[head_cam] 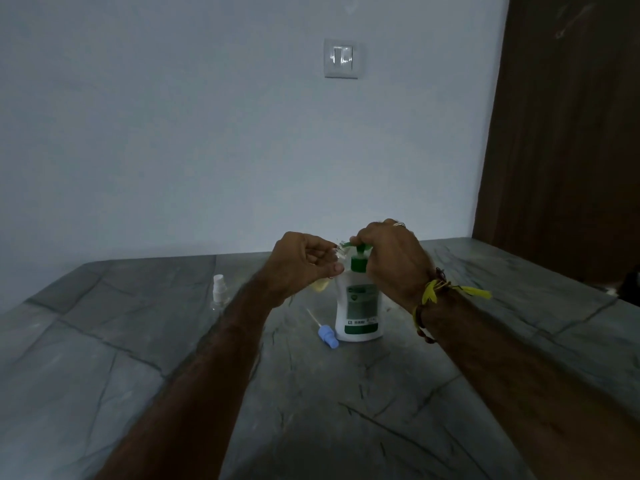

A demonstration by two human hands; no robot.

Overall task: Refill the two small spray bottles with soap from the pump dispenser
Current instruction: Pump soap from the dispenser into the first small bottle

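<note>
Left grip [304,261] holds spray bottle [320,284] beside pump dispenser [360,306]; right grip [391,258] on pump.

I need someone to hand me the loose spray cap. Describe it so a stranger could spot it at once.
Start at the white pump dispenser with the green label, standing mid-way on the grey stone table. Just left of its base lies the blue spray cap, on its side, its thin dip tube pointing away toward the wall. Unlike the white-capped spray bottle standing further left, it is blue and attached to nothing.
</note>
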